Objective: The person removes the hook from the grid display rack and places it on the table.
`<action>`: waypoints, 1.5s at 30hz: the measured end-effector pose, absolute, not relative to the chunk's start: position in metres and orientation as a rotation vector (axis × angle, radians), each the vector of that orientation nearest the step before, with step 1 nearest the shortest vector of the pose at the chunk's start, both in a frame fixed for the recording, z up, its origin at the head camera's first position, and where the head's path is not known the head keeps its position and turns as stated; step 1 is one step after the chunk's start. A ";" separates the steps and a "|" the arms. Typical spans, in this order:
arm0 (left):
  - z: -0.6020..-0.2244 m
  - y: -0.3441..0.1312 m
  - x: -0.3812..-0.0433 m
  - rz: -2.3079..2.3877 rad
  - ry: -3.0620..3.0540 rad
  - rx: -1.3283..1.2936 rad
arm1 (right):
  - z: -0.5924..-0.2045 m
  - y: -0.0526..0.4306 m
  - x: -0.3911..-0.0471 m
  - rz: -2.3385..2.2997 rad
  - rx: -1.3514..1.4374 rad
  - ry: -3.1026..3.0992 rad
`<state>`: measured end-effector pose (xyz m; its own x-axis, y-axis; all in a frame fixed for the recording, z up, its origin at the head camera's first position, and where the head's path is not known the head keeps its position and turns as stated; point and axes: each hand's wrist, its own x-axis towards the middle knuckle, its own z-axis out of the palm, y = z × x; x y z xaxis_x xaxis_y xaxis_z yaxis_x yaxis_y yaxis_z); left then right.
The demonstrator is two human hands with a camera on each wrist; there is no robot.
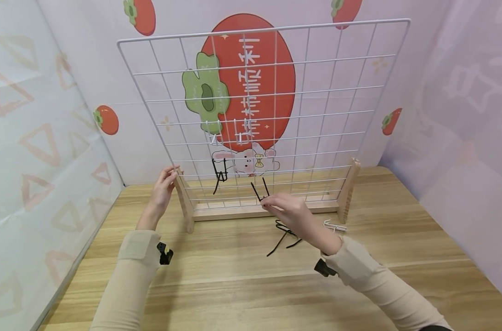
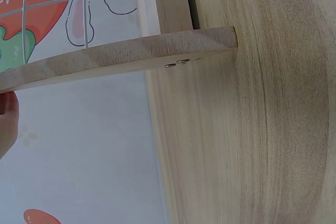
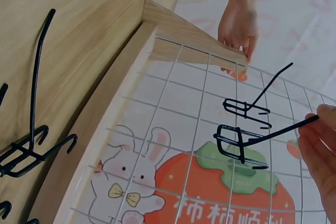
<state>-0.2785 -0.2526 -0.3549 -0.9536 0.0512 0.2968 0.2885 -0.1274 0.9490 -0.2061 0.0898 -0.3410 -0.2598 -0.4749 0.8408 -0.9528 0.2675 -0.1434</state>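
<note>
My left hand (image 1: 161, 191) grips the top of the left wooden upright (image 1: 184, 202) of a stand that holds a white wire grid panel (image 1: 275, 29). In the right wrist view its fingers curl round the tip of that upright. My right hand (image 1: 292, 214) is in front of the lower middle of the grid and pinches a black wire hook (image 3: 283, 130) by the end of its long arm. The hook's frame and bent prongs point toward the grid. Another black hook (image 1: 222, 176) hangs on the grid to the left of it.
Two white hooks (image 1: 241, 138) hang higher on the grid. Several black hooks (image 1: 281, 241) lie on the wooden table (image 1: 217, 285) below my right hand, with a white hook (image 1: 335, 226) to their right. Behind the grid is a printed backdrop (image 1: 329, 115) with persimmons and a rabbit.
</note>
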 end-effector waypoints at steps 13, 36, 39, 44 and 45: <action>-0.352 -0.252 -0.278 -2.211 -1.986 -0.354 | -0.363 0.084 -0.204 0.906 1.384 -1.930; -0.355 -0.253 -0.280 -2.202 -1.992 -0.353 | -0.395 0.087 -0.203 0.922 1.324 -2.132; -0.355 -0.253 -0.280 -2.206 -1.986 -0.351 | -0.397 0.088 -0.204 0.920 1.313 -2.156; -0.356 -0.253 -0.280 -2.222 -1.953 -0.368 | -0.400 0.089 -0.205 0.934 1.304 -2.194; -0.356 -0.253 -0.281 -2.222 -1.949 -0.371 | -0.401 0.090 -0.205 0.935 1.305 -2.202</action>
